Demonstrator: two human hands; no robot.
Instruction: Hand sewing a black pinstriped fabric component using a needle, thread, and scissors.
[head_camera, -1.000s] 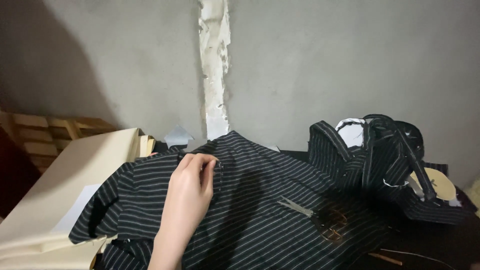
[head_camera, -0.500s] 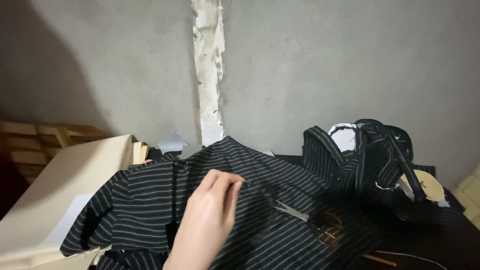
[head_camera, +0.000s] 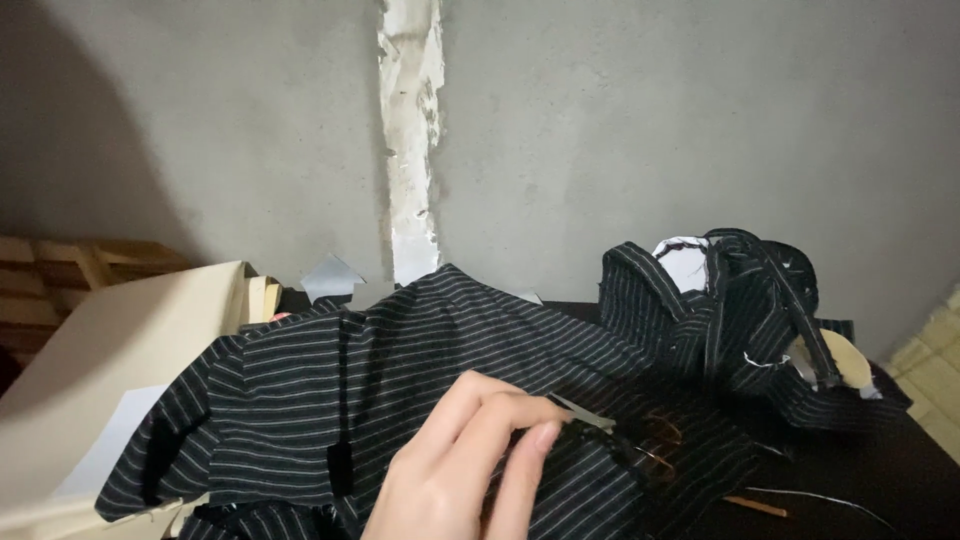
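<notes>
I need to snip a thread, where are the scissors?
In the head view, the scissors lie right of centre on the striped garment, beside the hand's fingertips.

A matt black cloth garment (head_camera: 420, 400) with thin pale stripes lies spread under a bare left hand (head_camera: 460, 470), whose fingertips touch small metal scissors (head_camera: 590, 420) with a dull gleam. To the right, a heap of the same striped cloth (head_camera: 730, 320). At left, smooth cream board (head_camera: 110, 350) with white paper and rough wooden slats (head_camera: 60, 275). Behind, a rough grey concrete wall (head_camera: 650, 120).
</notes>
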